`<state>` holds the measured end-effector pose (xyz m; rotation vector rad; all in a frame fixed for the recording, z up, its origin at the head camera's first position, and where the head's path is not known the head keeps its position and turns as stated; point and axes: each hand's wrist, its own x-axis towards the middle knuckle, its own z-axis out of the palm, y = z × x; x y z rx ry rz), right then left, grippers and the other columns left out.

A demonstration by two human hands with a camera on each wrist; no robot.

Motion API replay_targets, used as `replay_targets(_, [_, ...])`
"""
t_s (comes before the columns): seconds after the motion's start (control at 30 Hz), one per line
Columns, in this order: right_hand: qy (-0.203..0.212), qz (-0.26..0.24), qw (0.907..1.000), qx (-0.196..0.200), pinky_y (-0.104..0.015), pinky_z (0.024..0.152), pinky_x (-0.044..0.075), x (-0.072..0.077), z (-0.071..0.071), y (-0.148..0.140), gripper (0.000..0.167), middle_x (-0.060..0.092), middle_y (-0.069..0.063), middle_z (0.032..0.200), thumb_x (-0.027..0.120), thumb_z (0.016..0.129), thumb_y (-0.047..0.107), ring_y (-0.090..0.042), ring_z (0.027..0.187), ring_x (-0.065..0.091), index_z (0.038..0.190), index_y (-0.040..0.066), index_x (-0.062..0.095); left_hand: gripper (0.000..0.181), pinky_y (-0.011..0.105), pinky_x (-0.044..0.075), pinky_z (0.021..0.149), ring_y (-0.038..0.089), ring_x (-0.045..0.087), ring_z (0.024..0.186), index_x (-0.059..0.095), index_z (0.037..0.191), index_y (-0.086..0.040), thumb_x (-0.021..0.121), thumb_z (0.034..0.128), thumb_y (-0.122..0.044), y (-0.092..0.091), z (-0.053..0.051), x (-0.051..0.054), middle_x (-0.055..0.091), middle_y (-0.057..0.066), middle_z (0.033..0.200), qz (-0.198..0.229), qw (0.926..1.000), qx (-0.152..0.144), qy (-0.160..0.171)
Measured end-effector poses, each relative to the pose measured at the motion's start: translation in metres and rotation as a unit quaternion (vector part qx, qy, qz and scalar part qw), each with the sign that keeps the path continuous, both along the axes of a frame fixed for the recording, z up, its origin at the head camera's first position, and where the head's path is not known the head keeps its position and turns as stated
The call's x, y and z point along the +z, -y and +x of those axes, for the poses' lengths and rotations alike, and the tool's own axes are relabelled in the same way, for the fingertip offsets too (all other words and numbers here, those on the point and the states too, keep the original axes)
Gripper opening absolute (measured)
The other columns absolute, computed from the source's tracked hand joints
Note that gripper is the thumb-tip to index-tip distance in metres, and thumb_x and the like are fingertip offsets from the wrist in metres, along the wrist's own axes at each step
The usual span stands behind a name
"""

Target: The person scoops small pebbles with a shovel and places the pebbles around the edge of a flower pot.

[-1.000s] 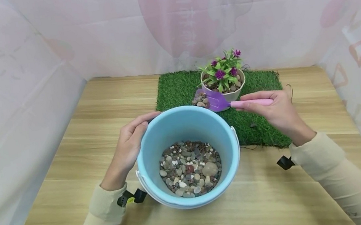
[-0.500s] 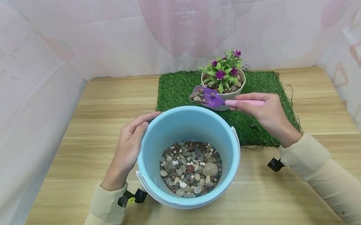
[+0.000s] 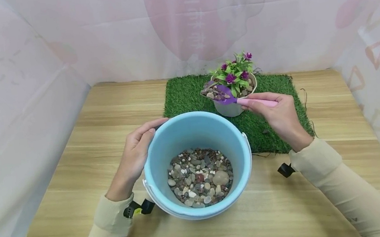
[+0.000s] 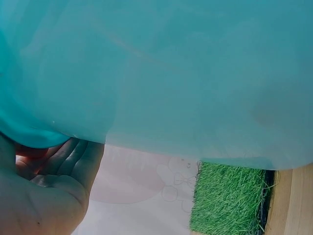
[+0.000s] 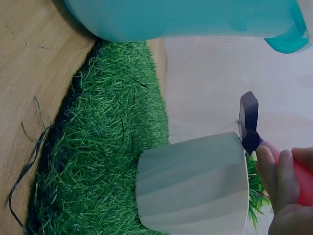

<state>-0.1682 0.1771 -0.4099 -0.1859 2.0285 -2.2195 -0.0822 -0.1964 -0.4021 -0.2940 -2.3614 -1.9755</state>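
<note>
My right hand grips the pink handle of a small toy shovel. Pebbles lie on its purple blade, which is at the left side of a white flowerpot, around rim height. From the pot rises a plant with purple flowers, and pebbles surround its base. My left hand holds the left rim of a light blue bucket. In the left wrist view its fingers lie under the rim. Multicoloured stones cover the bucket's bottom. The right wrist view shows the shovel blade edge-on beside the pot's rim.
The pot stands on a green artificial grass mat at the back of the wooden table. White printed cloth hangs behind and at both sides. The bucket's white handle hangs down outside it.
My right hand has moved left and up, carrying the loaded shovel from in front of the pot to its left rim. The left hand and the bucket have stayed put.
</note>
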Motion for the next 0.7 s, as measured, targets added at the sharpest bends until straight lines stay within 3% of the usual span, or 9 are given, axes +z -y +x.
replay_targets(0.33, [0.021,-0.061,0.9967,-0.049,-0.031,0.095,0.064,-0.003,0.001,0.008,0.051,0.080,-0.015,0.110,0.082,0.092,0.008,-0.026,0.102,0.080,0.132,-0.017,0.062,0.040,0.037,0.070,0.083,0.017,0.077,0.101,0.065,0.142,-0.004,0.039,0.1138,-0.015,0.001,0.000,-0.002,0.066,0.016,0.144,-0.002,1.0000,0.003,0.004])
replay_targets(0.57, [0.038,-0.096,0.9927,-0.062,-0.036,0.100,0.061,-0.003,0.003,0.013,0.049,0.080,-0.018,0.110,0.079,0.094,0.002,-0.027,0.103,0.080,0.133,-0.019,0.060,0.040,0.036,0.070,0.083,0.016,0.077,0.101,0.064,0.142,-0.004,0.039,0.1139,-0.016,0.002,-0.001,-0.003,0.065,0.016,0.145,-0.003,1.0000,0.001,0.004])
replay_targets(0.7, [0.057,-0.120,0.9889,-0.066,-0.033,0.100,0.061,-0.001,0.003,0.015,0.047,0.080,-0.019,0.111,0.077,0.094,0.001,-0.030,0.106,0.079,0.133,-0.019,0.060,0.040,0.035,0.070,0.084,0.016,0.077,0.102,0.063,0.143,-0.002,0.039,0.1141,-0.017,0.003,-0.001,-0.003,0.065,0.016,0.146,-0.003,1.0000,0.002,0.004])
